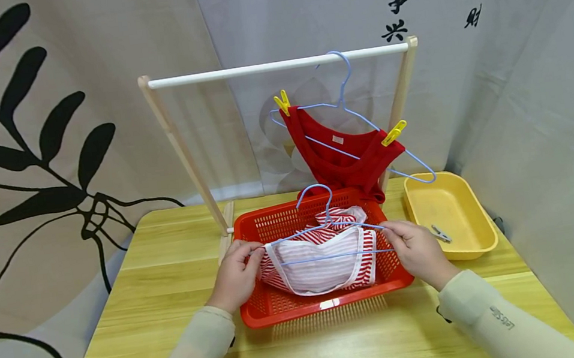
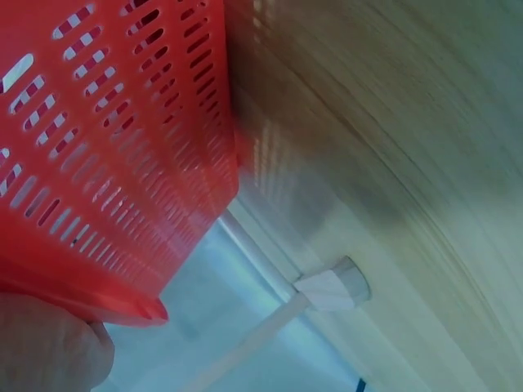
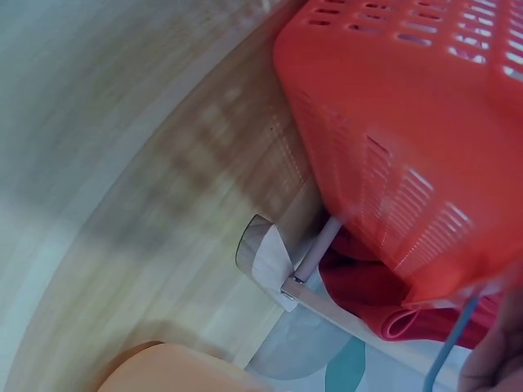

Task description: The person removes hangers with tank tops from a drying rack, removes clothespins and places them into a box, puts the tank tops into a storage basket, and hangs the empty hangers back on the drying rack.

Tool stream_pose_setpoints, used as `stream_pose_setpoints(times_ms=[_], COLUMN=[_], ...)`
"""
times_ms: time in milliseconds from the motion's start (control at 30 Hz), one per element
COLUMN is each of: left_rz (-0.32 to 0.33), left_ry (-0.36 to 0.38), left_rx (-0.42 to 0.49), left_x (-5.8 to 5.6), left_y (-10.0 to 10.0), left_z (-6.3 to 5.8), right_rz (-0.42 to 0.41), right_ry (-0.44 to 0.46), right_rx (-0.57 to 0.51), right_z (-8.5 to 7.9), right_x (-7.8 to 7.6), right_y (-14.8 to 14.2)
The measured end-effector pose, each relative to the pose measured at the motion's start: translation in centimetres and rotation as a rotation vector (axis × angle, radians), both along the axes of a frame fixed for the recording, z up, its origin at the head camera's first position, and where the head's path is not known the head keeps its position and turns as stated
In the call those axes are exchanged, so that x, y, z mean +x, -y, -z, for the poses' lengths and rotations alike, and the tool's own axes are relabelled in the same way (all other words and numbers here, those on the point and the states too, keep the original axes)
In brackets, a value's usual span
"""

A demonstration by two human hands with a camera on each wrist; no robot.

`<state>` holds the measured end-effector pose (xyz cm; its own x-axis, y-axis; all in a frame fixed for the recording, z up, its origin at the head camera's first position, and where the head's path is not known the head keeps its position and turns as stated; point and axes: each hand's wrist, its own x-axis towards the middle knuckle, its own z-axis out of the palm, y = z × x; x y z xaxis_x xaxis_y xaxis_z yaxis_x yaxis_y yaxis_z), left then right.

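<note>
In the head view a light blue hanger [image 1: 313, 186] lies over a red-and-white striped garment [image 1: 327, 273] in a red perforated basket [image 1: 283, 314]. My left hand [image 1: 237, 275] pinches the hanger's left end, and my right hand [image 1: 420, 251] pinches its right end. The garment's pale inner side faces up, with the hanger's lower bar across it. Part of the left hand shows at the lower left of the left wrist view, beside the basket rim. At the right wrist view's edge, fingers [image 3: 493, 355] hold the hanger wire [image 3: 454, 339].
Behind the basket stands a wooden rack with a white rod [image 1: 251, 70]. A second blue hanger [image 1: 348, 71] hangs there, with a red garment [image 1: 337, 166] fixed by yellow clips [image 1: 394, 133]. To the right, a yellow tray [image 1: 466, 198] holds a grey clothespin [image 1: 441, 234].
</note>
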<state>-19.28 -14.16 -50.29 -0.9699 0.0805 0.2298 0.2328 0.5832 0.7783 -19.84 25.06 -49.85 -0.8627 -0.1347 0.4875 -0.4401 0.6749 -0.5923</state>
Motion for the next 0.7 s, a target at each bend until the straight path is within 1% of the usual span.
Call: stream_pose_setpoints(times_ms=[233,400,567,700], left_rz=[-0.035,-0.059,-0.074,-0.075], left_ry=[-0.008,-0.007,0.01,0.002], left_rx=[-0.047,-0.107,-0.161,-0.186], left_x=[-0.2,-0.3,-0.3,-0.3], left_y=[-0.3,-0.5,-0.6,-0.6], left_z=[0.3,0.5,0.7,0.8], right_rz=[0.004,0.012,0.032,0.05], right_ry=[0.013,0.036,0.038,0.035], right_rx=[-0.018,-0.008,0.006,0.009], right_z=[0.1,0.2,0.2,0.3], right_x=[-0.1,0.0,0.0,0.0], right_y=[-0.4,-0.9,-1.3,-1.6])
